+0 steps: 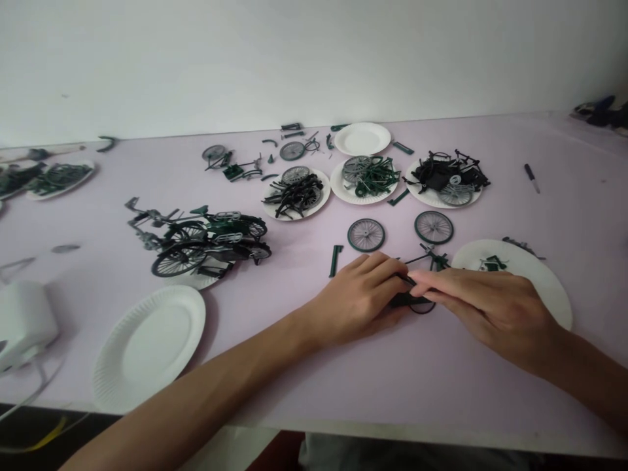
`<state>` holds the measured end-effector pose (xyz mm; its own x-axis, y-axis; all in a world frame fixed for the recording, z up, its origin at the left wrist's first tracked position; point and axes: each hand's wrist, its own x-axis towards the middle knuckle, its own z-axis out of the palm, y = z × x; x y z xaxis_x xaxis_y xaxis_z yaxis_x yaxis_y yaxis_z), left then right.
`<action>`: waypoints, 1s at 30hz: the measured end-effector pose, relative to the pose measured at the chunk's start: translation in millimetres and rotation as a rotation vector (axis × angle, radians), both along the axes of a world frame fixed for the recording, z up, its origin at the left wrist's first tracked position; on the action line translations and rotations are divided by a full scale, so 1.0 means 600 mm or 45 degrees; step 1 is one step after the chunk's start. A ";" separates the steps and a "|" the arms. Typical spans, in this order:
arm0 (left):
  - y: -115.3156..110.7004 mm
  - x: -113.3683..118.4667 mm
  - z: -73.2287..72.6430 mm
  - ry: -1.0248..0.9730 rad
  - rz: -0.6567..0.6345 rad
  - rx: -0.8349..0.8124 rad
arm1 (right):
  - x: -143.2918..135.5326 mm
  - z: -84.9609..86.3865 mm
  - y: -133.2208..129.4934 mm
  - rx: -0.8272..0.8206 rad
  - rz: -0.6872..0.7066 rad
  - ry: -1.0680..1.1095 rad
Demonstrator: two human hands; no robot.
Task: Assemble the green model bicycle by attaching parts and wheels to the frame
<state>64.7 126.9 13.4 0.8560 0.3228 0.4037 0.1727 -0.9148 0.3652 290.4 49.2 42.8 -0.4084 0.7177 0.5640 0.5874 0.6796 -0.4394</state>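
Note:
A partly built toy bicycle frame (438,260), dark green and black, is held low over the table between my hands. My left hand (367,297) has its fingers closed around the frame's near left part. From the other side my right hand (485,301) pinches at the same spot, its fingertips meeting those of the left. What lies between the fingertips is hidden. Just beyond my hands lie two loose toy wheels with green rims, one left (366,235) and one right (434,227). A green L-shaped part (335,261) lies left of them.
Paper plates (363,139) stand at the back, several heaped with black, green and grey parts. Assembled toy bicycles (210,235) stand to the left, behind a bare plate (150,347). Another plate (540,288) sits under my right wrist's far side. A screwdriver (531,176) lies far right; a white adapter (27,324), left.

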 end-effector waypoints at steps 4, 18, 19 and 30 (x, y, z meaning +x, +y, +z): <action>-0.002 0.000 0.000 0.021 0.008 -0.005 | -0.003 -0.001 -0.001 0.081 -0.038 -0.078; 0.000 0.004 -0.001 -0.046 0.010 0.072 | -0.006 -0.001 -0.001 0.306 -0.034 -0.208; 0.000 0.004 -0.003 -0.043 0.015 0.080 | -0.004 0.001 0.001 0.289 -0.009 -0.213; -0.002 0.001 -0.002 0.046 -0.003 0.065 | 0.001 0.003 -0.002 0.019 0.005 -0.078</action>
<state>65.2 125.9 12.5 0.8710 0.3004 0.3888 0.1826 -0.9325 0.3115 291.1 48.0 44.9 -0.4456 0.7075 0.5486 0.6100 0.6884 -0.3924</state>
